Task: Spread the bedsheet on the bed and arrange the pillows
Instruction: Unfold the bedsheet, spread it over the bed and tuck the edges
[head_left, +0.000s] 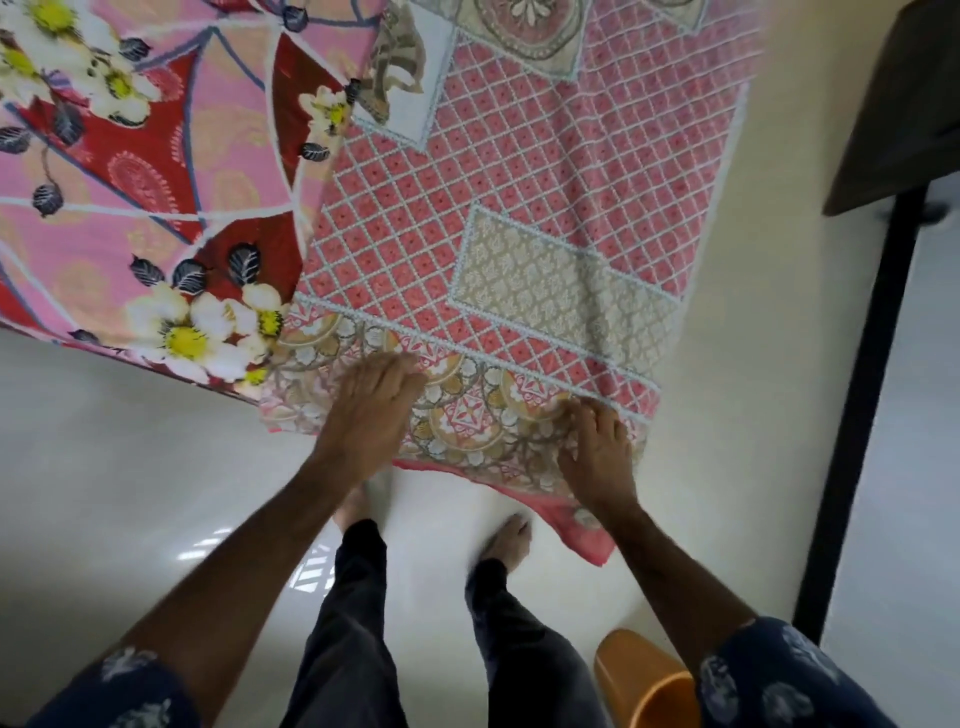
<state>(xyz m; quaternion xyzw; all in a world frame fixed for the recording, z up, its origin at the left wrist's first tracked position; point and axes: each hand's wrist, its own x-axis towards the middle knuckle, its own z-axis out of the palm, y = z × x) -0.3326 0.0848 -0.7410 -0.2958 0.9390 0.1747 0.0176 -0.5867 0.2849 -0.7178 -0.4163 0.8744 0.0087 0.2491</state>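
Note:
A pink bedsheet (519, 218) with a white lattice print and a medallion border lies over the right part of the bed, its near edge hanging over the side toward me. Under it, on the left, the bed carries a pink and red cover (130, 171) with white flowers. My left hand (374, 410) lies flat on the sheet's border with straight fingers. My right hand (597, 452) rests on the hanging border near its right corner, fingers bent against the cloth. No pillow is in view.
I stand on a glossy white floor (130, 493) at the bed's edge, feet just below the hanging sheet. An orange plastic bin (644, 680) stands by my right leg. A dark table (904, 104) with a black leg is at the far right.

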